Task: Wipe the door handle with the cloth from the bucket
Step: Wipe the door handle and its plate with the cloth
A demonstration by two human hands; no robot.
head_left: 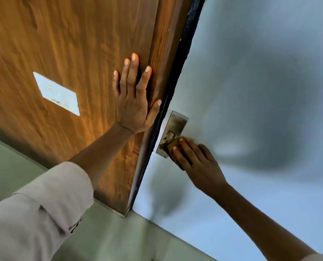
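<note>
The handle [168,137] sits on a metal plate [173,133] fixed to the pale door face [251,91], just beside the dark door edge [177,72]. Its lower part is hidden under the cloth [173,146], a small brownish pad. The right hand [196,162] presses this cloth flat on the plate; its fingers [185,146] lie extended over the cloth, pinning it and not closed around it. To wipe well, I think the hand should press evenly and also fold the cloth around the lever, because a flat pass may miss the underside. The left hand [136,102] rests with spread fingers, holding nothing, on the wooden panel [62,44] beside the edge; this bracing probably steadies the door. No bucket is in view.
</note>
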